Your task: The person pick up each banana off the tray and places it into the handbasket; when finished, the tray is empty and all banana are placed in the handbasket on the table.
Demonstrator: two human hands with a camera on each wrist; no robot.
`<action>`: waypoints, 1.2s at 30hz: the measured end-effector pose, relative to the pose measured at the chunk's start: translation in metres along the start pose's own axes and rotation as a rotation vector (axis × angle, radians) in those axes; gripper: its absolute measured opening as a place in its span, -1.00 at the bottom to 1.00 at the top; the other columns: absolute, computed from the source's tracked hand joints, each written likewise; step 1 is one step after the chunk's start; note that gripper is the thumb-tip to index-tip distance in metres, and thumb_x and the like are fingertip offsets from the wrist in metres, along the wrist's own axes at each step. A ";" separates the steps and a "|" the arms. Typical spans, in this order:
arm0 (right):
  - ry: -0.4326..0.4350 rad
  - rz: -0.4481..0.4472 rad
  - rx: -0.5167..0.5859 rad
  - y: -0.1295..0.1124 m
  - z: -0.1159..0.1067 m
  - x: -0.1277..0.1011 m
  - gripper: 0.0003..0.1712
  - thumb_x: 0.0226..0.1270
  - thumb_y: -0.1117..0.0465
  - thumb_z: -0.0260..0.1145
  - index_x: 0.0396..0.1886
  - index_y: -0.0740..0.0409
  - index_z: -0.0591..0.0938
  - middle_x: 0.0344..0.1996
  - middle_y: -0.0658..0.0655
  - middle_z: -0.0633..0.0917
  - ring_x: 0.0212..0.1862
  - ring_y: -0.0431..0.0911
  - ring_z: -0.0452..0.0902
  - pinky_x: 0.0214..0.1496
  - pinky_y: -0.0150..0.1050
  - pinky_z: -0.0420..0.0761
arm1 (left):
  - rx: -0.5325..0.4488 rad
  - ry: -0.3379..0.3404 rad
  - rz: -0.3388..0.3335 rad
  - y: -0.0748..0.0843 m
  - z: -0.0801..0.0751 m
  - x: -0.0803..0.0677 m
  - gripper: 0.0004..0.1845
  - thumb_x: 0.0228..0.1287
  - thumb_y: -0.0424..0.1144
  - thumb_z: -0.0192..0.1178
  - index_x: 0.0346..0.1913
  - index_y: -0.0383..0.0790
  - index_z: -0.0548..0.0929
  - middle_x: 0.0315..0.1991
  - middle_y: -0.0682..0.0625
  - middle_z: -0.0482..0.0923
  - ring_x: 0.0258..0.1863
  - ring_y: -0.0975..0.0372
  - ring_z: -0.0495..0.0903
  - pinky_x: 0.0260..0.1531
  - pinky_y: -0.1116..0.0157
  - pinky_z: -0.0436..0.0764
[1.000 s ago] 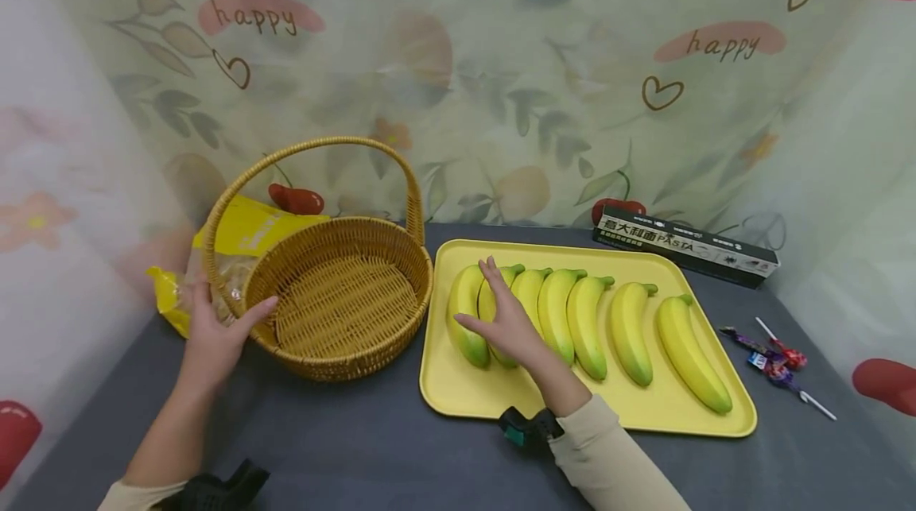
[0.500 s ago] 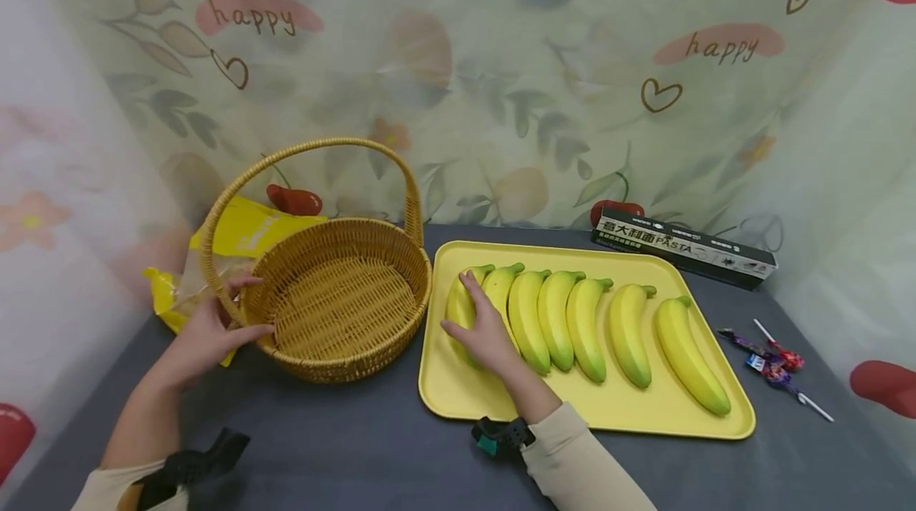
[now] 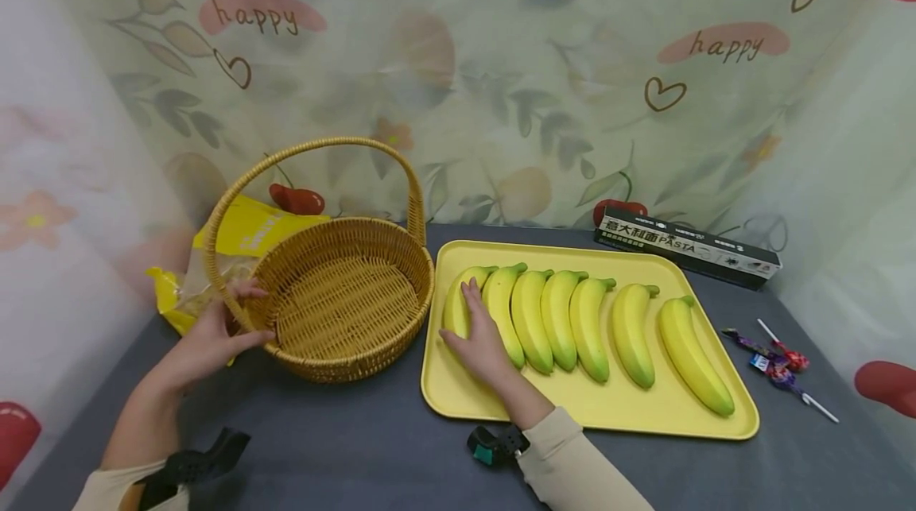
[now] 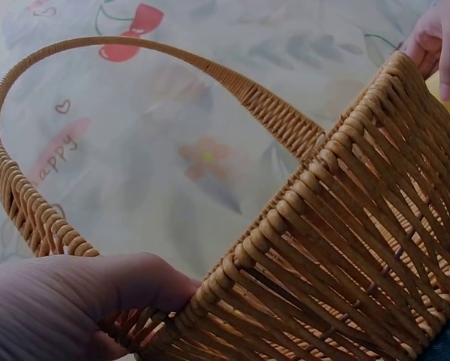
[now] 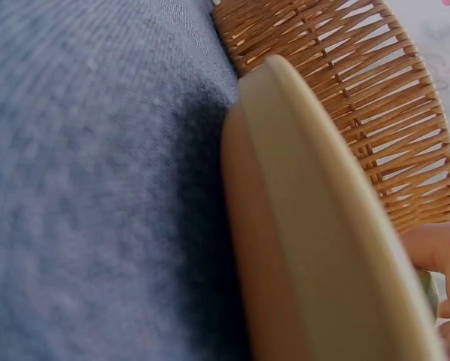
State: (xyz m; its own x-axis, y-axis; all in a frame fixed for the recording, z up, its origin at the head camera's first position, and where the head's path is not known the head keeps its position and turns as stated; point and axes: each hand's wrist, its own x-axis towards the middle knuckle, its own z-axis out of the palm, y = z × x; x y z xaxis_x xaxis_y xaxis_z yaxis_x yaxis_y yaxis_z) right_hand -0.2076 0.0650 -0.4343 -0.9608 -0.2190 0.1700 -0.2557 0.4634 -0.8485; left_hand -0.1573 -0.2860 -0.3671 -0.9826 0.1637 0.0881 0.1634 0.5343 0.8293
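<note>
A wicker basket [image 3: 343, 366] with a tall arched handle stands on the left, nothing inside it. My left hand [image 3: 200, 342] grips its left side at the handle's foot, thumb over the rim; in the left wrist view that thumb lies along the woven edge. To the right, a yellow tray [image 3: 630, 409] bears several bananas in a row. My right hand [image 3: 483, 346] holds the leftmost banana [image 3: 456, 306] between thumb and fingers, covering its lower part. A green end of the banana [image 5: 427, 288] peeks out by the hand in the right wrist view.
Behind the basket lies a yellow pasta-like bag [image 3: 261, 226], partly hidden. A black pasta box [image 3: 687, 249] sits behind the tray. Wrapped lollipops [image 3: 780, 364] lie right of it. A patterned curtain [image 3: 501, 98] closes off the back and sides.
My right hand has moved left and down onto the leftmost banana. My left hand has shifted slightly and closed around the basket's side. Basket and tray stay in place.
</note>
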 end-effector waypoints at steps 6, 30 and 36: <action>-0.009 0.027 0.004 0.000 0.000 0.001 -0.05 0.19 0.25 0.31 0.45 0.30 -0.02 0.48 0.21 -0.16 0.48 0.11 -0.19 0.43 0.03 0.00 | 0.001 0.005 0.017 -0.001 0.002 -0.001 -0.44 0.20 -0.36 0.22 0.16 -0.49 0.21 0.34 -0.48 -0.01 0.21 -0.25 0.17 -0.26 0.65 0.36; 0.023 0.054 -0.034 -0.007 -0.002 -0.001 -0.06 0.07 0.33 0.33 0.41 0.37 0.07 0.43 0.40 -0.05 0.45 0.22 -0.10 0.41 0.04 0.04 | -0.049 -0.026 0.051 0.000 0.001 0.000 -0.48 0.23 -0.36 0.18 0.14 -0.50 0.22 0.39 -0.49 -0.12 0.30 -0.29 0.02 -0.18 0.71 0.31; 0.026 0.024 0.017 -0.021 -0.009 -0.001 -0.06 0.01 0.40 0.33 0.38 0.43 0.09 0.43 0.37 0.01 0.45 0.17 -0.07 0.39 0.00 0.12 | -0.068 -0.024 0.057 -0.001 0.001 -0.002 -0.48 0.23 -0.38 0.18 0.12 -0.53 0.18 0.37 -0.49 -0.09 0.32 -0.31 -0.05 -0.16 0.75 0.26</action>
State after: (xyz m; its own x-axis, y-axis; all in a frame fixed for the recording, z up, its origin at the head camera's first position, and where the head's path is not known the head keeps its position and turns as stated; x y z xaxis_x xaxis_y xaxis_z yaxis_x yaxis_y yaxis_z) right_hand -0.2026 0.0634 -0.4121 -0.9691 -0.1853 0.1628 -0.2313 0.4535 -0.8607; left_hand -0.1557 -0.2857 -0.3688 -0.9694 0.2121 0.1237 0.2117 0.4666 0.8588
